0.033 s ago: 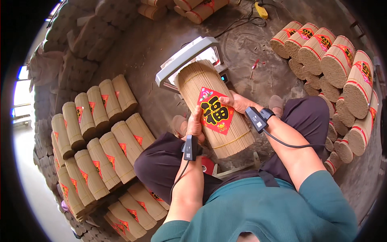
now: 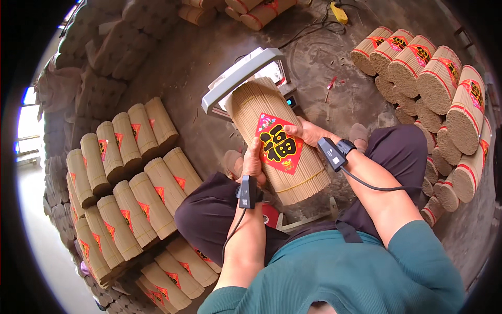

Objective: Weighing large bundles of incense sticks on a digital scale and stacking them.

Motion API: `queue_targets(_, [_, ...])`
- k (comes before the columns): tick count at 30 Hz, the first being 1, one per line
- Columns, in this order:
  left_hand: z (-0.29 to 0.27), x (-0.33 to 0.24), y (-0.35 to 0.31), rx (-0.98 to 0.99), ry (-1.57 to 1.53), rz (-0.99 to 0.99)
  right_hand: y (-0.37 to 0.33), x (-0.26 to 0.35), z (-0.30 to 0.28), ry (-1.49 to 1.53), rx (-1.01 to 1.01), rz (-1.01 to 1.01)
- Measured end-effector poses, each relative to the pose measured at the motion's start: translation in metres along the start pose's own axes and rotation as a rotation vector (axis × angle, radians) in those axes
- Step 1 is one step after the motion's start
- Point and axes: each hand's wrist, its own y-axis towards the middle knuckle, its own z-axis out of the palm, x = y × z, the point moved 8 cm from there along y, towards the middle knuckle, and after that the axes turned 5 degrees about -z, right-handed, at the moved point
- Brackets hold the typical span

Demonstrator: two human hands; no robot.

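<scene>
Between my hands is a thick bundle of thin tan sticks [image 2: 246, 107], slanting from far left to near right. Yellow bands tie it near both ends, and a red diamond-shaped paper label [image 2: 280, 143] with a black character lies on its upper face. My left hand [image 2: 253, 163] grips its left side. On the opposite side, my right hand [image 2: 309, 131] holds it with the thumb over the label's edge. The far end reaches under the grey bar of a framed machine [image 2: 243, 77], which has a small lit display [image 2: 291, 101]. Most of the machine is hidden behind the bundle.
Rows of labelled stick bundles [image 2: 137, 196] are stacked at left. More bundles with red bands [image 2: 439, 73] are piled at right, and a few [image 2: 266, 13] lie at the far edge. A yellow power strip [image 2: 339, 13] and dark cables rest on the floor [image 2: 319, 68]. Grey bundles line the left wall.
</scene>
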Motion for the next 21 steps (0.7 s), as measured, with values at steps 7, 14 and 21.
queue_targets(7, [-0.023, -0.014, 0.024, -0.079, -0.026, 0.049, 0.027, 0.005, 0.001, 0.026, -0.005, -0.015])
queue_targets(14, [-0.027, -0.008, 0.042, -0.054, 0.045, 0.062, 0.037, -0.006, -0.013, 0.043, 0.004, 0.045])
queue_targets(21, [-0.022, -0.007, 0.042, -0.095, 0.077, 0.049, 0.034, -0.007, -0.017, 0.079, -0.044, 0.097])
